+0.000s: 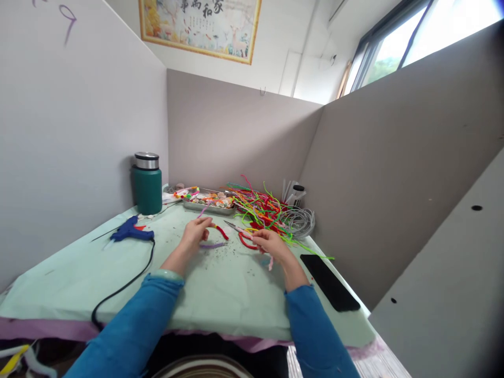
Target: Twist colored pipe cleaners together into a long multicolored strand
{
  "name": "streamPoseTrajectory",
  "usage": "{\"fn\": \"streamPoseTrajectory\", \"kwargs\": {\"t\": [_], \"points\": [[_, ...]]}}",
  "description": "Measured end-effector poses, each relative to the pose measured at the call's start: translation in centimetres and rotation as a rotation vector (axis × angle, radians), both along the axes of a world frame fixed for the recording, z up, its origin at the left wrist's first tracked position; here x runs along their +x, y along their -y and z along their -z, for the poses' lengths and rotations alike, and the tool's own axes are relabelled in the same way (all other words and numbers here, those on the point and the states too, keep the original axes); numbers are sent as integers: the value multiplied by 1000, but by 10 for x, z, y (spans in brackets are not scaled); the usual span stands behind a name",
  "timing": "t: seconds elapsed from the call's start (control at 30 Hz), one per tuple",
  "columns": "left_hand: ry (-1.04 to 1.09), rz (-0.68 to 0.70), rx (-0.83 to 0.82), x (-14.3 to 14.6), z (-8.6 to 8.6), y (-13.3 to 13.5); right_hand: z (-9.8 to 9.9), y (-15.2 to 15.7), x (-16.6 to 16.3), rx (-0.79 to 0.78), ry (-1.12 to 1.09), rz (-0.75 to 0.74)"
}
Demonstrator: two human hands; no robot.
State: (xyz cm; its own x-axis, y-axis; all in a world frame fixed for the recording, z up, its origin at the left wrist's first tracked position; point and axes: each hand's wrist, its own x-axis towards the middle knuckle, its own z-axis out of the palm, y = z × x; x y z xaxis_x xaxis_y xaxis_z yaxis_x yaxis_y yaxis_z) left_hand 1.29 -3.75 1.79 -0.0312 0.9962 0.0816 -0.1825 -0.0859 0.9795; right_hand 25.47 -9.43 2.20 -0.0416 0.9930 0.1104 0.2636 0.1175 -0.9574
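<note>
My left hand [196, 232] is closed in a pinch on a red pipe cleaner [221, 232], which sticks out to its right. A purple pipe cleaner [212, 245] lies on the pale green table cover [220, 289] just beside that hand. My right hand [269, 242] is closed round the red handles of small pliers [240, 231], whose metal tip points left toward the red pipe cleaner. A short pink piece [271, 262] lies by my right wrist. Both sleeves are blue.
A tangled heap of coloured pipe cleaners [263, 207] lies behind the hands, with a metal tray of small bits [208, 200], a coil of grey wire [301, 220] and a green flask [147, 184]. A blue glue gun [132, 231] sits left, a black phone [329, 281] right. Grey partitions enclose the table.
</note>
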Motion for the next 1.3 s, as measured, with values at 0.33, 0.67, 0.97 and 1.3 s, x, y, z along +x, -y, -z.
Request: {"fn": "streamPoseTrajectory", "kwargs": {"t": [0.33, 0.67, 0.97, 1.3], "points": [[-659, 216, 177, 12, 5, 10, 17, -14, -35, 91, 105, -62], [-486, 165, 149, 7, 4, 5, 16, -17, -19, 114, 98, 119], [-87, 185, 98, 2, 7, -3, 17, -16, -17, 170, 272, 134], [230, 187, 114, -6, 2, -7, -2, 0, -15, -167, -455, -365]]}}
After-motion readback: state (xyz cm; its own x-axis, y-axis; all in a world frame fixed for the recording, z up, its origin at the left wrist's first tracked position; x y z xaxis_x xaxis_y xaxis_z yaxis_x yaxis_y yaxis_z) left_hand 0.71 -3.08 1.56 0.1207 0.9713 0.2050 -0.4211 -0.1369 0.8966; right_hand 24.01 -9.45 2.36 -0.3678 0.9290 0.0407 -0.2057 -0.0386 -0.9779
